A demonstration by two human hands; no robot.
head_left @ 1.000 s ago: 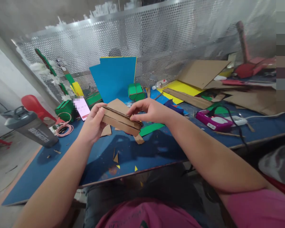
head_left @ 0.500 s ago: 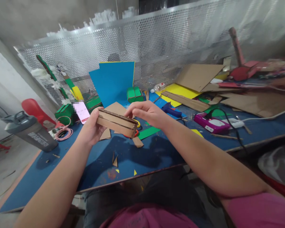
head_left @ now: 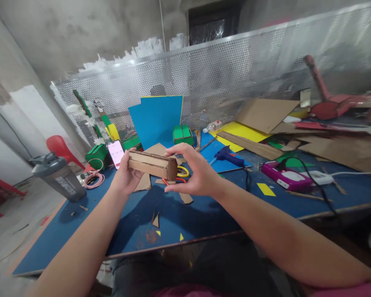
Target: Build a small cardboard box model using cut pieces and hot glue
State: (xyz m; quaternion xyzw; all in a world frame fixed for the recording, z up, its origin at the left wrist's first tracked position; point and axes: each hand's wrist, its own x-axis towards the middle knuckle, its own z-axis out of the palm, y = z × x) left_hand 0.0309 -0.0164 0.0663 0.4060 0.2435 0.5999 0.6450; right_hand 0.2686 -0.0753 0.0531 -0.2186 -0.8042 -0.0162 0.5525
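My left hand [head_left: 125,175] grips one end of a cardboard prism [head_left: 150,164], a long many-sided tube held level above the table. Its right end looks closed by a cardboard face. Around that end my right hand [head_left: 194,169] is spread, thumb below and fingers above, with a gap between them; whether a fingertip touches the tube I cannot tell. Behind and below the tube lie scissors [head_left: 183,171] with yellow and red handles, partly hidden. Loose cardboard pieces [head_left: 143,182] rest beneath it.
On the blue table [head_left: 204,218] are a glue gun [head_left: 230,156], a purple device [head_left: 284,175] with cables, cardboard sheets [head_left: 266,115], a green box [head_left: 182,135] and a blue board [head_left: 160,121]. At left stand a shaker bottle [head_left: 59,176] and a phone [head_left: 115,153].
My right hand has come down from above the tube to its right end, its thumb and fingers opening apart. The tube has turned, showing its end face more. The view has tilted up.
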